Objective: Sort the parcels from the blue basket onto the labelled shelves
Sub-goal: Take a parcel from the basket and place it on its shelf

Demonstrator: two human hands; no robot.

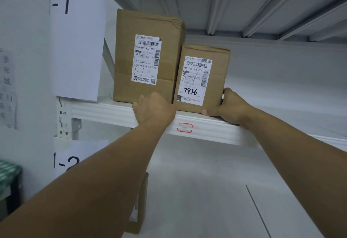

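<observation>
Two brown cardboard parcels stand upright on the upper white shelf [105, 110], beside the paper sign reading "-1" [75, 37]. The tall parcel [146, 55] is on the left. Touching its right side is the small parcel [203, 76], marked 7936 by hand. My right hand [228, 106] grips the small parcel's lower right corner, thumb under its front edge. My left hand [153, 107] rests with curled fingers against the tall parcel's lower front, at the seam between the two. The blue basket is out of view.
A paper sign reading "1-2" [69, 160] marks the lower shelf [206, 190], where another brown parcel [139, 209] stands partly hidden behind my left forearm. The upper shelf stretches bare to the right [281, 95]. Something green and striped [9, 170] sits at the far left.
</observation>
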